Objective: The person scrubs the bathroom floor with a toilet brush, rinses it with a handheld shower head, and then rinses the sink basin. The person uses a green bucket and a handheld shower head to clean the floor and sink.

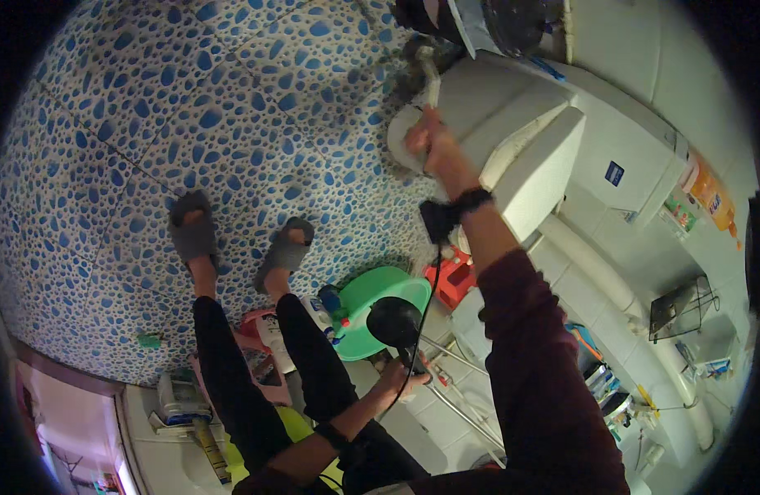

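Observation:
My right hand (430,145), blurred, is closed on the pale handle of a cleaning tool (433,80) beside the base of a white toilet (497,93). The tool's far end reaches the dark, dirty floor edge by the toilet; I cannot tell its exact kind. A black device (438,219) is strapped at my right wrist, with a thin black cable hanging from it. Lower down, my left hand (395,383) grips the handle of a black shower head (393,322). That head is over a green plastic basin (361,284), and a metal hose (466,414) trails from behind the hand.
Blue-and-white pebble-patterned tiles (219,117) cover the floor under my grey slippers (194,226). A red plastic container (453,278), a white bottle (318,312) and a pink stool (271,377) crowd around the basin. Near the toilet tank (639,167) is an orange bottle (714,195). A doorway lies lower left.

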{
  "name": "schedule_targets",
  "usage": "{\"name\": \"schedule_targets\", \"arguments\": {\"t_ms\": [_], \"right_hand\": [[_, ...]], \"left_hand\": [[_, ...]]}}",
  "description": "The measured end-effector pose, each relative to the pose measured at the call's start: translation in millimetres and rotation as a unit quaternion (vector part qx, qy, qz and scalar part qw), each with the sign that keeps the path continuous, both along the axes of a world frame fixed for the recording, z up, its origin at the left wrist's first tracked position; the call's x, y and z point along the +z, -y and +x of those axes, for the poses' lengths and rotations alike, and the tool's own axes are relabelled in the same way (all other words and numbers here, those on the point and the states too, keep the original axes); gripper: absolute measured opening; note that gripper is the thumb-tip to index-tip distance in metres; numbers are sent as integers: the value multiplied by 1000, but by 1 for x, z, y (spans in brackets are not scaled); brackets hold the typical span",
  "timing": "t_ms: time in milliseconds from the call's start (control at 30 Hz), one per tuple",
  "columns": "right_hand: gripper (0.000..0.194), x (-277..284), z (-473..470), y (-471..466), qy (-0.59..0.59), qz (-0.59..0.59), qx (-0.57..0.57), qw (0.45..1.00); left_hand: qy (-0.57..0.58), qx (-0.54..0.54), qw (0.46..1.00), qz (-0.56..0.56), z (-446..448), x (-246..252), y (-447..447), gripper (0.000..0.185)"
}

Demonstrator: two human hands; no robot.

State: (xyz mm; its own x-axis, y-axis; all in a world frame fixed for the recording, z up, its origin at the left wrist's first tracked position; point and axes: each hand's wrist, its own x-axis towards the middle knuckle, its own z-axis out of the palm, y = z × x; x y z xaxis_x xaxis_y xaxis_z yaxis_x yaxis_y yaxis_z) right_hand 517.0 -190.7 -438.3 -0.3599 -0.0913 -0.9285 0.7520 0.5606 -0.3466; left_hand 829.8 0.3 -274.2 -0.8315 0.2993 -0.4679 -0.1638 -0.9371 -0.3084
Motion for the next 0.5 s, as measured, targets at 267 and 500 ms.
{"name": "schedule_targets", "arguments": {"t_ms": [267, 500], "right_hand": [[47, -15, -11, -58, 200, 21, -22, 979], [44, 24, 29, -28, 153, 145, -13, 978]], "left_hand": [[29, -33, 999, -26, -6, -1, -16, 39], [12, -38, 999, -34, -5, 5, -9, 41]]}}
